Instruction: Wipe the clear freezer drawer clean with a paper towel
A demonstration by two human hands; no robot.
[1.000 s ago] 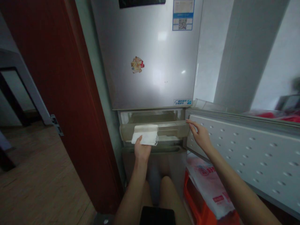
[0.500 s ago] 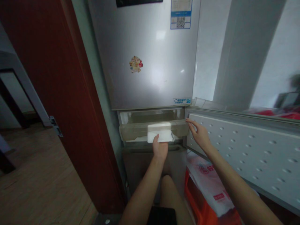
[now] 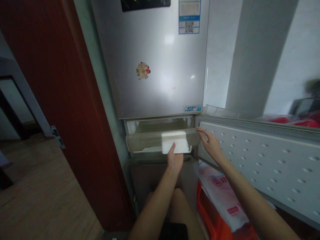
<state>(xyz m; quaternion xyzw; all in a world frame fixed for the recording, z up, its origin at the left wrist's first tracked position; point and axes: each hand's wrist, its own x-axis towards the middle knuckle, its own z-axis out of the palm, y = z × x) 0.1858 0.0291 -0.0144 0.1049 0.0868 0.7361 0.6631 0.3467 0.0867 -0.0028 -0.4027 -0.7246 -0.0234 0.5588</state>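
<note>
My left hand (image 3: 175, 159) is closed on a folded white cloth (image 3: 175, 138), thumb on top, in front of a translucent drawer (image 3: 145, 140). The drawer is pulled partly out of the middle compartment of a silver fridge (image 3: 160, 66). At the drawer's right end, the fingertips of my right hand (image 3: 210, 141) touch its upper front edge. Whether those fingers pinch the edge or only rest on it is hard to tell. The white-lined compartment door (image 3: 250, 150) stands wide to the right.
A dark red door (image 3: 67, 100) with a metal latch stands on the left. Below the compartment door, a white plastic bag with red print (image 3: 225, 196) lies on an orange-red stool or crate (image 3: 216, 230). My knees are close to the lower fridge door (image 3: 142, 176).
My left hand and the white cloth have moved slightly right along the drawer front. My right hand stays at the drawer's right end. The view has shifted a little.
</note>
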